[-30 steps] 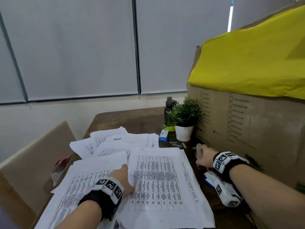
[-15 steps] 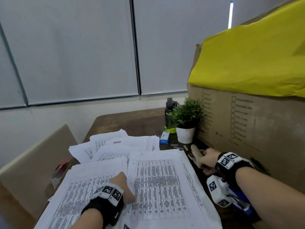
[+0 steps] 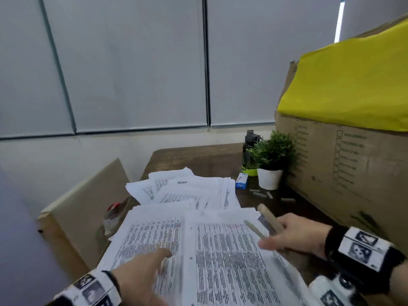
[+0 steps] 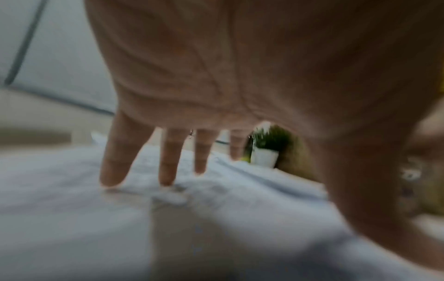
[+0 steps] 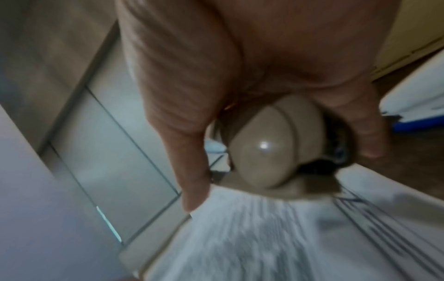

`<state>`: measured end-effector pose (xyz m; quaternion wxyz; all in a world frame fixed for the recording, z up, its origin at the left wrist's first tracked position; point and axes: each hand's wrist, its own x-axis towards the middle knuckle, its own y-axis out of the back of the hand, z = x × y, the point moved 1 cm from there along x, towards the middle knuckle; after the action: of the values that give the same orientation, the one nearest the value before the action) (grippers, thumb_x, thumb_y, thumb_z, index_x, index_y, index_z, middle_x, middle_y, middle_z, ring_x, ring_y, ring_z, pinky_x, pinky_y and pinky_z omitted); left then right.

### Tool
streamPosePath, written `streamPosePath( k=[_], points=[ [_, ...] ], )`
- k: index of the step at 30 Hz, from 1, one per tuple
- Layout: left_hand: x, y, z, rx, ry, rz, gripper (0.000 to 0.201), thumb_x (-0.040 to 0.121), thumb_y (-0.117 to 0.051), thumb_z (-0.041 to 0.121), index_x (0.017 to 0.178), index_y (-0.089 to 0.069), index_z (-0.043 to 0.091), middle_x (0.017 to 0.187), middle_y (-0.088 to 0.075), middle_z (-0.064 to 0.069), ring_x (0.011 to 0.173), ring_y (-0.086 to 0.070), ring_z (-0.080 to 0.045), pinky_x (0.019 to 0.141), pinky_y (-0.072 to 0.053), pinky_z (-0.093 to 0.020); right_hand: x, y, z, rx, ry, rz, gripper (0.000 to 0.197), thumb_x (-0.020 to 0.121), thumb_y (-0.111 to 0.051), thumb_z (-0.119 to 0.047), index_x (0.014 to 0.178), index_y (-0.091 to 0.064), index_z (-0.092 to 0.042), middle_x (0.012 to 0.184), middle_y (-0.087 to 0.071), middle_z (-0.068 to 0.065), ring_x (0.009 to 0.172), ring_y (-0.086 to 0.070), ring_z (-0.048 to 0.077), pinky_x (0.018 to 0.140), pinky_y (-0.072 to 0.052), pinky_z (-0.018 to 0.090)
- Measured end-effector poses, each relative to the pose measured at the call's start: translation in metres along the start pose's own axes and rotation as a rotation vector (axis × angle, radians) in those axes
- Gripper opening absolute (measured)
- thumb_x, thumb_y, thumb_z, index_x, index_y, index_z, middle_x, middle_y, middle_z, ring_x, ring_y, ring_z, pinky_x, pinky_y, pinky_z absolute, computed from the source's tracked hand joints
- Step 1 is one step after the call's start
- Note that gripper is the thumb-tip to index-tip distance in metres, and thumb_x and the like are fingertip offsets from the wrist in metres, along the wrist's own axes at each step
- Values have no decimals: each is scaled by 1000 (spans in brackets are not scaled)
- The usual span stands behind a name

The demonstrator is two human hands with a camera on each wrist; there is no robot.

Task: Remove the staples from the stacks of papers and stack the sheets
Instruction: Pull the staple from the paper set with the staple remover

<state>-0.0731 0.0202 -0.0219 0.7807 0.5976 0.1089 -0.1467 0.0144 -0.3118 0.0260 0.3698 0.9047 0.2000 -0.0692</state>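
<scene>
Two printed paper stacks lie side by side in front of me, the left stack (image 3: 152,237) and the right stack (image 3: 229,257). More loose sheets (image 3: 189,188) are fanned out behind them. My left hand (image 3: 143,274) hovers flat over the left stack with straight, spread fingers (image 4: 113,171), whose tips touch the paper (image 4: 60,190). My right hand (image 3: 291,233) grips a beige staple tool (image 3: 270,218) above the right stack's top right corner. In the right wrist view the tool's rounded end (image 5: 269,148) sits between thumb and fingers, above the paper (image 5: 264,237).
A large cardboard box (image 3: 353,173) under a yellow cover (image 3: 353,85) walls off the right side. A potted plant (image 3: 271,164), a dark bottle (image 3: 248,151), a small blue box (image 3: 241,181) and loose staple strips (image 3: 257,192) stand behind. A beige chair back (image 3: 88,206) is at left.
My right hand has picked the beige tool up from the table beside the box and carried it left over the right stack. My left hand has shifted left onto the left stack.
</scene>
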Motion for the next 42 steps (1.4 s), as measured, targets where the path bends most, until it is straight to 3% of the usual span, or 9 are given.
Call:
streamPosePath(
  k=[4,9,14,18,21,24,30,34,42],
  points=[
    [-8,-19,-25,266,-20,-200,79,94,-57,47,143,3,62,165,7,1,151,-2,-37,119,-14,-58,12,-35,25,-279,-155,63,49,53,-84,-51,80,-65,-16,74,-65,-6,73,-66,11,61,-49,19],
    [6,-6,-14,334,-62,-203,89,81,-64,55,149,-7,49,161,-10,-4,141,-26,-44,111,-29,-63,44,-45,17,-332,-257,131,56,56,-80,-52,92,-63,-12,85,-64,-1,76,-63,12,64,-51,22],
    [42,12,3,214,36,-84,36,102,-45,27,129,-52,4,131,-52,-17,109,-57,-27,90,-46,-29,68,-50,4,-133,-179,100,42,67,-83,-41,83,-68,-6,80,-67,4,72,-62,16,67,-50,23],
    [70,24,2,19,123,57,36,107,-29,8,75,-43,17,78,-43,-3,66,-41,-6,51,-33,-9,73,-49,2,-77,-122,105,37,61,-87,-30,80,-71,-4,77,-70,8,70,-66,20,69,-55,28],
    [77,26,1,-61,85,97,50,106,-40,19,152,-24,11,150,-40,-14,126,-52,-29,96,-46,-26,63,-46,3,-179,-78,38,33,58,-86,-31,77,-70,-10,69,-67,2,61,-64,14,62,-53,25],
    [53,22,12,83,-138,280,103,93,-53,4,148,25,43,161,19,6,144,-29,-20,121,-16,-52,46,-42,3,-259,-23,-73,31,54,-86,-38,68,-65,-19,65,-66,-1,60,-63,13,60,-53,26],
    [-14,-16,20,574,-708,143,30,77,-68,30,105,-68,41,124,-65,13,113,-62,-19,102,-39,-45,11,-25,-4,-474,98,-12,34,73,-77,-47,69,-56,-21,65,-56,-8,57,-50,4,55,-38,16],
    [-35,-45,23,152,-346,-346,61,65,-66,77,115,-65,43,133,-61,8,85,-60,2,83,-43,-14,-18,-36,-13,-492,181,95,29,80,-71,-45,74,-53,-24,73,-55,-7,64,-50,6,59,-38,21],
    [-60,-41,9,379,-101,-298,104,80,-51,78,155,8,36,165,12,3,151,4,-33,120,-12,-58,-41,-108,-24,-797,620,-62,43,81,-55,-9,104,-62,-45,140,-36,-16,129,-29,11,108,-22,33]
  ],
)
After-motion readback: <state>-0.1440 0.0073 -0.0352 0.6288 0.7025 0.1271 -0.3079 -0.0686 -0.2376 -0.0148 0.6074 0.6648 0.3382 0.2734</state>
